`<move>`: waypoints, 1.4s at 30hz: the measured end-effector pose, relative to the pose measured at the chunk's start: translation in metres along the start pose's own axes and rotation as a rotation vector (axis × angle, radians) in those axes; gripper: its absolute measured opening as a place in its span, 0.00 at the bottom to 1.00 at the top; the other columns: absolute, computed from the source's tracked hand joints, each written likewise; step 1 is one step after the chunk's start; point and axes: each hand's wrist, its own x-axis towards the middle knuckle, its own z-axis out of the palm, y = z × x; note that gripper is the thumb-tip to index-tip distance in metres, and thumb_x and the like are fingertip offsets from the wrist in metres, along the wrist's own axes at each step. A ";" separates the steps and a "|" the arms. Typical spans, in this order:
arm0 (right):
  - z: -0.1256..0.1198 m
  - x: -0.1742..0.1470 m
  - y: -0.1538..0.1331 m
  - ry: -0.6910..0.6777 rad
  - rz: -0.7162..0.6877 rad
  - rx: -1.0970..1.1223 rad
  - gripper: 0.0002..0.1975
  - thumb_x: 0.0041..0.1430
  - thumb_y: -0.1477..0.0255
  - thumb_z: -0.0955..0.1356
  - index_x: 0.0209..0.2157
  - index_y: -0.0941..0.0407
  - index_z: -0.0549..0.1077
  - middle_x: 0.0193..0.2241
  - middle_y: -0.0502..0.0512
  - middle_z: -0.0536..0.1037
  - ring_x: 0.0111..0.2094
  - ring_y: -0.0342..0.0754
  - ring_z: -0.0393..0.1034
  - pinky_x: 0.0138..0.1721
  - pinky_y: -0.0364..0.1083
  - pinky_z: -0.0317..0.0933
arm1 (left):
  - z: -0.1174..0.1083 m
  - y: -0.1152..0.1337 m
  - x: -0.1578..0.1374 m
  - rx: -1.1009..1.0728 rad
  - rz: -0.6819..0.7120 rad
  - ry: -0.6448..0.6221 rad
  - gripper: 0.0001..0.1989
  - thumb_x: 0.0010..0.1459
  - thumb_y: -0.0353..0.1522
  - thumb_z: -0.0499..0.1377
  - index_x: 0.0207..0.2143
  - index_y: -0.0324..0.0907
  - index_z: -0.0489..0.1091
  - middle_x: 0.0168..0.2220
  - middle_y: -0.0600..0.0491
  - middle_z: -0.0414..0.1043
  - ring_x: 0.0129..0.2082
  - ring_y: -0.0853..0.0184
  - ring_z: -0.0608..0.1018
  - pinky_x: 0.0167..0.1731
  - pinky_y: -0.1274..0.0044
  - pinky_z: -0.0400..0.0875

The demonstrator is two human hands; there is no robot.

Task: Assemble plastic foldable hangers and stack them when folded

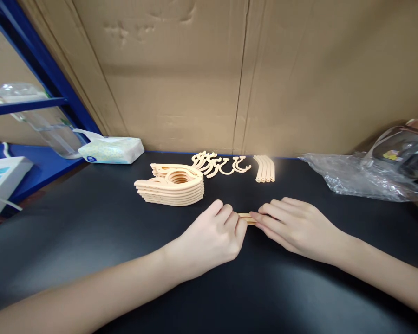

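On the black counter (90,241), the left hand (209,241) and right hand (296,227) meet over a small beige plastic piece (246,217), fingertips pinching its ends. Farther off lie a stack of beige hanger bodies (172,185), loose hooks (219,164) and curved bars (264,168).

I have one view only, from the camera worn on the head, looking forward and down across the dark table (90,241) toward the cardboard wall (181,74) behind it. It sits close, both forearms entering from the bottom edge.
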 end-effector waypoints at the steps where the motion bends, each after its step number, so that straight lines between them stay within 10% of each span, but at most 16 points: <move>1: -0.001 0.001 0.000 -0.003 -0.004 -0.012 0.13 0.65 0.76 0.60 0.33 0.58 0.75 0.27 0.53 0.75 0.25 0.45 0.64 0.28 0.47 0.56 | 0.000 0.000 0.000 0.011 0.007 0.002 0.09 0.62 0.21 0.51 0.30 0.36 0.66 0.24 0.52 0.68 0.23 0.67 0.68 0.26 0.72 0.56; 33: 0.001 -0.004 0.021 -0.063 0.395 0.512 0.09 0.65 0.67 0.62 0.40 0.54 0.73 0.27 0.49 0.72 0.29 0.44 0.65 0.33 0.46 0.57 | -0.006 -0.014 0.002 -0.284 -0.268 -0.019 0.10 0.66 0.30 0.51 0.41 0.37 0.71 0.32 0.52 0.72 0.32 0.65 0.71 0.28 0.73 0.61; 42: 0.017 -0.010 0.031 -0.132 0.600 0.697 0.12 0.64 0.62 0.63 0.41 0.52 0.75 0.28 0.49 0.71 0.30 0.44 0.64 0.30 0.44 0.59 | -0.001 -0.014 0.000 -0.454 -0.323 -0.212 0.11 0.65 0.35 0.53 0.34 0.39 0.72 0.32 0.53 0.71 0.34 0.64 0.70 0.28 0.74 0.64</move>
